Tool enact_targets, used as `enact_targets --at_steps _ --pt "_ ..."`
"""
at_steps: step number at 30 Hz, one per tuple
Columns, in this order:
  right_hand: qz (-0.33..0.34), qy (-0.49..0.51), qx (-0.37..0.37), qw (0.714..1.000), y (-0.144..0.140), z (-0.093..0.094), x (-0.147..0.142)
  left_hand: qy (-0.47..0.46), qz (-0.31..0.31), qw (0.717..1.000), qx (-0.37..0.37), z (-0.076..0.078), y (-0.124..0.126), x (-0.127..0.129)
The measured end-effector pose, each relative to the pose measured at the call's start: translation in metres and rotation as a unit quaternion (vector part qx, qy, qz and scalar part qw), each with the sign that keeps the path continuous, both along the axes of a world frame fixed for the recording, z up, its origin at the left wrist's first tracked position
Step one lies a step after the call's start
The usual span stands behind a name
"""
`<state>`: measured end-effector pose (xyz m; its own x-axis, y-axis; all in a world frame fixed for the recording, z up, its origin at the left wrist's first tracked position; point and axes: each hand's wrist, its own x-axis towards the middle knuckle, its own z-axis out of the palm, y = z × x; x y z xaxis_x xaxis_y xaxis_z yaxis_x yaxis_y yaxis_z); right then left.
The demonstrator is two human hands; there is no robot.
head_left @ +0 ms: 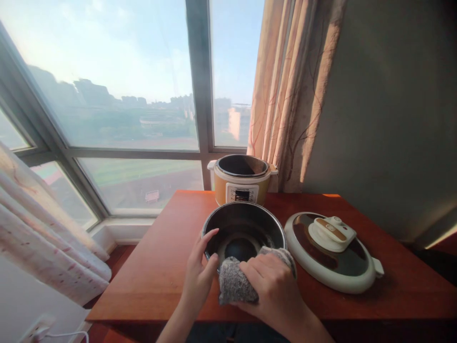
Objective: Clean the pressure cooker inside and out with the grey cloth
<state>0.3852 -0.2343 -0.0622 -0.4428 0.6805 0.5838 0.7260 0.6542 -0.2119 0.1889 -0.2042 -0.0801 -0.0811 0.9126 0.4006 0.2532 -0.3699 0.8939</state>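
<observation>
A dark inner pot (246, 221) of a pressure cooker sits near the middle of the table, its mouth tipped somewhat toward me. My left hand (200, 264) holds it by the left side of the rim, thumb and forefinger at the edge; the other fingers are partly hidden. Bunched in my right hand (273, 281) is a grey cloth (233, 281), pressed over the near right rim of the pot. Behind the pot stands the yellow and white cooker body (221, 188), uncovered, with a control panel in front. The round cooker lid (296, 245) lies to the right, handle up.
The reddish-brown wooden table (153, 267) carries everything. A large window (135, 114) is beyond it, with a curtain (274, 95) behind the cooker and another curtain (43, 247) at the left. A white cord (67, 335) shows at the lower left.
</observation>
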Motion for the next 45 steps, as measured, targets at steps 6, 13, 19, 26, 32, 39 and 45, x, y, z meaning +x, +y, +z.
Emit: enact_targets --at_steps 6,13,19,26,32,39,45 --pt "0.030 -0.029 0.002 0.999 0.003 0.003 0.006 0.036 -0.060 0.998 -0.007 0.009 0.021 -0.019" --pt "0.082 -0.055 -0.014 0.995 0.017 0.007 0.023 0.043 -0.172 0.981 -0.077 0.024 0.056 -0.047" --pt "0.122 -0.065 -0.056 0.989 0.023 0.011 0.038 0.058 -0.247 0.955 -0.152 0.035 0.079 -0.065" --pt "0.107 -0.039 -0.072 0.991 0.021 0.011 0.043 0.009 -0.219 0.966 -0.136 0.028 0.072 -0.059" --pt "0.077 -0.061 -0.102 0.990 0.012 0.022 0.037 -0.029 -0.124 0.987 -0.100 0.027 0.048 -0.047" --pt "0.061 -0.082 -0.077 0.992 0.002 0.021 0.015 -0.005 -0.014 0.997 -0.078 0.008 0.006 -0.022" --pt "0.026 -0.083 -0.050 0.995 -0.008 0.018 -0.011 0.018 0.055 0.998 -0.027 -0.005 -0.020 0.004"
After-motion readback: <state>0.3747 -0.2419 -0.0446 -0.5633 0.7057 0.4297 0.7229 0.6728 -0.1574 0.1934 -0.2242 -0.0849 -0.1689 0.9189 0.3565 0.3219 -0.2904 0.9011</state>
